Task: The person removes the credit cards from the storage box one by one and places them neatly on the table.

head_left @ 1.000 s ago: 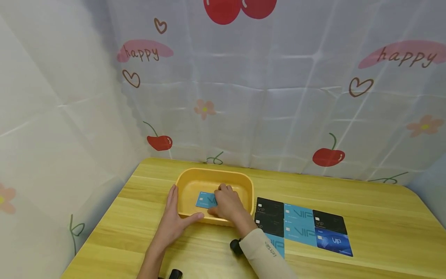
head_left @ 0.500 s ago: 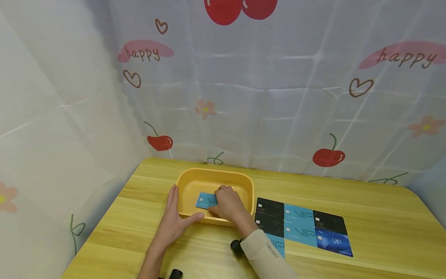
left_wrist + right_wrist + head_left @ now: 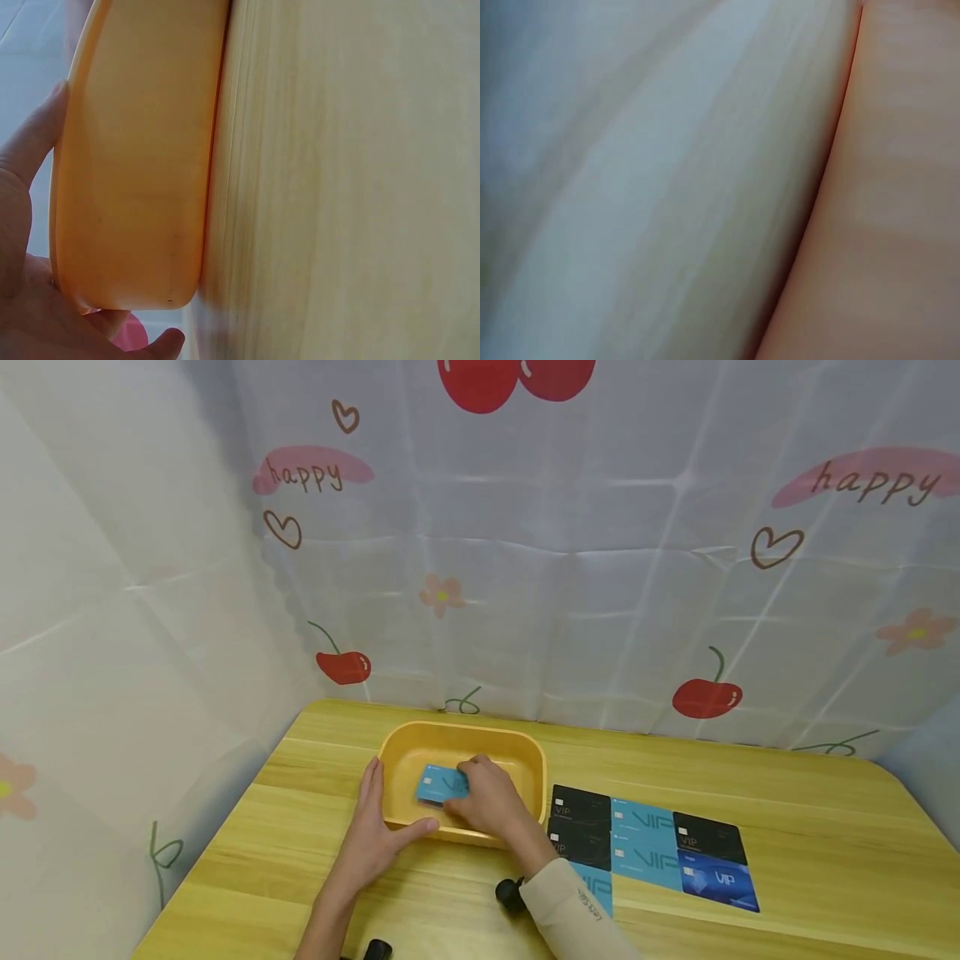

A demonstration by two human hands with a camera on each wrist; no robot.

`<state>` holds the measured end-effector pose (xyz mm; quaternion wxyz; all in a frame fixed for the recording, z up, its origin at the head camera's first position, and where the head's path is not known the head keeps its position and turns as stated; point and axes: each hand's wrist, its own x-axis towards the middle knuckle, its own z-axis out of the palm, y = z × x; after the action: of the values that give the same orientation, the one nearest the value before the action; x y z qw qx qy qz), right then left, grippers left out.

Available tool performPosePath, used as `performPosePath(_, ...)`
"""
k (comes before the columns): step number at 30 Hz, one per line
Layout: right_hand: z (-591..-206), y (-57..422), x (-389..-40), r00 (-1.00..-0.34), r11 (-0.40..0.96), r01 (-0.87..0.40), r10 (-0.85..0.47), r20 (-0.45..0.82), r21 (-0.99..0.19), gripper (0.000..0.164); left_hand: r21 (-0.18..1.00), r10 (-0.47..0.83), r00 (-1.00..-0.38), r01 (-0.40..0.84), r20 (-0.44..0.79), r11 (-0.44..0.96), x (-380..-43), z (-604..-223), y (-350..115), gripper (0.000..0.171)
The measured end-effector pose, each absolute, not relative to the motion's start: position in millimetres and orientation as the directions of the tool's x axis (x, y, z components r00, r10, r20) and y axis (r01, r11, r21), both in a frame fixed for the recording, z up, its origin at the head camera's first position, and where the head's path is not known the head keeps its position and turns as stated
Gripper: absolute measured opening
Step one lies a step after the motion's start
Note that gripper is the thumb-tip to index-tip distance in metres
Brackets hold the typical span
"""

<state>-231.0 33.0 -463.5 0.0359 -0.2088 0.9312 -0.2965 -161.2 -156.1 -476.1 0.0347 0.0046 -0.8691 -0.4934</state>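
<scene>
My right hand point(image 3: 491, 793) reaches into the yellow plastic basin point(image 3: 465, 727) and pinches the right end of a light blue VIP card point(image 3: 441, 782). The card is tilted, and a dark edge shows beneath its front side. My fingers cover its right end. With fingers spread, my left hand point(image 3: 378, 835) rests against the basin's front left corner, the thumb on the front rim and the other fingers along the left side. In the left wrist view, this hand point(image 3: 30, 292) touches the basin's outer wall point(image 3: 142, 165). The right wrist view shows only blurred surfaces beside the basin's wall point(image 3: 885, 225).
Right of the basin, several cards lie in close rows on the wooden table point(image 3: 825, 843): black cards point(image 3: 581, 806), light blue cards point(image 3: 645, 858) and a dark blue card point(image 3: 720, 881). A patterned white sheet point(image 3: 570, 635) hangs behind the table.
The light blue card has shifted slightly up and left with my right hand, its front edge now raised. My left hand has stayed at the basin's corner.
</scene>
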Motion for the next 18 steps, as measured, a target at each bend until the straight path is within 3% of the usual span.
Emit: performPosePath(18,-460.1,36.1,-228.6,-0.898,0.675,-0.405,-0.42,0.131,-0.617,0.057,0.859,-0.042,-0.998,0.017,0.045,0.512,-161.8,-475.5,-156.5,0.12)
